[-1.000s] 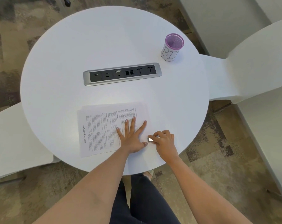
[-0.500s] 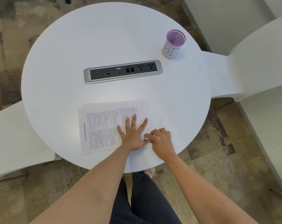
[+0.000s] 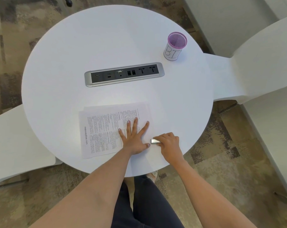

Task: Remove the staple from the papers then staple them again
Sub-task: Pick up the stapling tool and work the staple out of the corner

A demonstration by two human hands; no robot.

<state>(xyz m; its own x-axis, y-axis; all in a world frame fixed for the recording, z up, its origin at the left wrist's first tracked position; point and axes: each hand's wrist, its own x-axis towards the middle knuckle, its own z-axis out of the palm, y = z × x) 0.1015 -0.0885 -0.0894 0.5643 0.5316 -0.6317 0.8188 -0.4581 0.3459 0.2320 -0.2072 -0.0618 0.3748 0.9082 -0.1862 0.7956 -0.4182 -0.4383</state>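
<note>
Head view: left hand (image 3: 134, 140) flat, fingers spread, palm pressing the stack of white printed papers (image 3: 105, 129) down near its right edge. Right hand (image 3: 168, 143) curled closed around a small silver metal tool (image 3: 155, 141), its tip at the papers' near right corner, just beside the left thumb. Papers lie on the near part of the round white table (image 3: 73, 55). Grey socket strip (image 3: 124, 74) set in the table centre. Purple mesh cup with white paper label (image 3: 175, 46) stands at far right, well apart from papers.
</note>
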